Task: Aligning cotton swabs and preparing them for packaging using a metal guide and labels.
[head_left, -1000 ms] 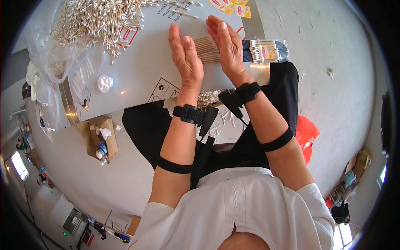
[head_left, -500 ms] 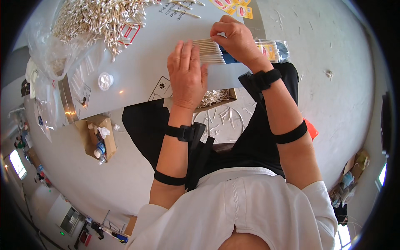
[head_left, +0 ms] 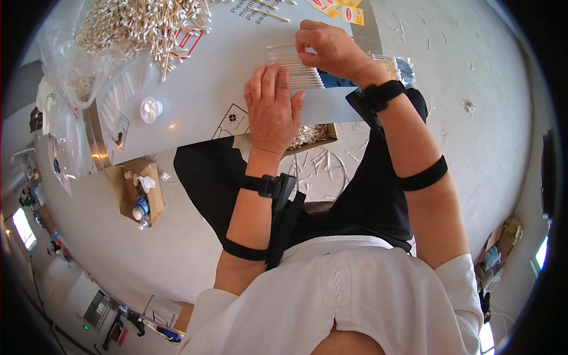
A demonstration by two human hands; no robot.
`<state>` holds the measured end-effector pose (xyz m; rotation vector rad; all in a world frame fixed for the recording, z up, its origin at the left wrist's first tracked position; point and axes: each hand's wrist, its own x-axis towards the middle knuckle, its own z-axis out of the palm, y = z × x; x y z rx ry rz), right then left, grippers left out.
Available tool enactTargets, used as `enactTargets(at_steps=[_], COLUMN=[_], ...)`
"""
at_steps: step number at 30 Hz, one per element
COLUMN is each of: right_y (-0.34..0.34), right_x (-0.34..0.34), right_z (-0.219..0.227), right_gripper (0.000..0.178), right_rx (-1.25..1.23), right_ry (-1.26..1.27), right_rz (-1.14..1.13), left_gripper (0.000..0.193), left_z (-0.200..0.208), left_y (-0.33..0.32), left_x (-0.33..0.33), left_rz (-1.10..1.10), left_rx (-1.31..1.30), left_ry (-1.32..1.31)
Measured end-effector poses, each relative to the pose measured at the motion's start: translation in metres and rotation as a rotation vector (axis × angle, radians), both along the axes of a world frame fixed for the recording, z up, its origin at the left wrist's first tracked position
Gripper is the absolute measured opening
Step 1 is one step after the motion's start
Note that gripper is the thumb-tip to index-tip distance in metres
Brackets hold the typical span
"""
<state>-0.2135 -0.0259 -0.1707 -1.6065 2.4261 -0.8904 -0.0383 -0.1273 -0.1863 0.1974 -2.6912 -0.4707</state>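
A row of cotton swabs (head_left: 302, 76) lies side by side on the grey table. My left hand (head_left: 273, 112) rests at the row's left ends, fingers stretched out and thumb apart. Above the row, my right hand (head_left: 334, 50) is closed in a pinch on a single cotton swab (head_left: 279, 46), which sticks out leftward past the row's far edge. Beside the row, partly under my right wrist, is a dark blue piece (head_left: 334, 82). Farther right, more swabs with a yellow card (head_left: 389, 68) lie by clear plastic wrap (head_left: 407, 72).
A large heap of loose swabs (head_left: 142, 29) and a clear plastic bag (head_left: 68, 77) cover the far left. A small white round tub (head_left: 151, 110) stands nearer. Yellow cards (head_left: 352, 14) lie at the far edge. Below are a swab box (head_left: 322, 141) and a cardboard box with bottles (head_left: 155, 198).
My right hand has moved slightly up and left, and a single swab now shows apart from the row at its fingers. My left hand has shifted a little right and toward me.
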Motion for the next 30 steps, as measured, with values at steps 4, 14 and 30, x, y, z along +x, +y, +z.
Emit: enactTargets(at_steps=[4, 14, 30], right_y=[0.008, 0.067, 0.044], right_x=[0.001, 0.104, 0.131], right_z=[0.016, 0.030, 0.021], right_gripper=[0.006, 0.007, 0.038], right_rx=[-0.158, 0.072, -0.315], right_ry=[-0.157, -0.456, -1.554], right_rz=[-0.102, -0.017, -0.467], left_gripper=[0.041, 0.028, 0.009], left_z=[-0.003, 0.007, 0.004], left_y=[-0.003, -0.068, -0.068], left_x=[0.002, -0.008, -0.079], left_rz=[0.004, 0.207, -0.127], left_rx=[0.073, 0.662, 0.107], left_ry=[0.067, 0.241, -0.015])
